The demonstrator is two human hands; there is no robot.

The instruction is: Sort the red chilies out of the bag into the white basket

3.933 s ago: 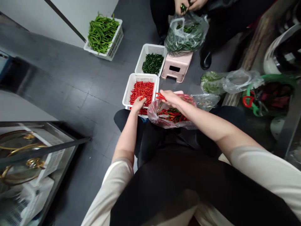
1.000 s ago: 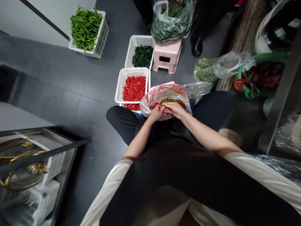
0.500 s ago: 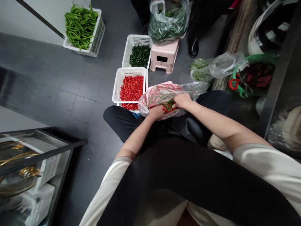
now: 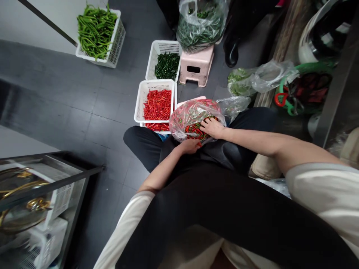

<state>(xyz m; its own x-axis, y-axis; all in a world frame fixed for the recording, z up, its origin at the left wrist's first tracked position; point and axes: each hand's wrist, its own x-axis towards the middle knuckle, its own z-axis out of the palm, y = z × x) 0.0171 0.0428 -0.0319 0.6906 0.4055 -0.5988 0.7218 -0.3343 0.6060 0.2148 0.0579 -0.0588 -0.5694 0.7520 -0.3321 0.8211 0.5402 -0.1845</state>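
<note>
The right hand point(image 4: 212, 128) is resting, fingers spread apart, on chillies point(image 4: 193, 130) inside the clear bag point(image 4: 179, 121) beside the white basket point(image 4: 155, 121), while the left hand point(image 4: 190, 146) is lying curled at the bag's near edge, its hold indeterminable.

A clear plastic bag point(image 4: 182, 116) slumps open between a person's spread knees point(image 4: 136, 142), its thin film crumpled around the mouth. Inside, slender red chilies point(image 4: 193, 130) with green stems lie heaped and tangled at varied angles, more red showing through the plastic.
</note>
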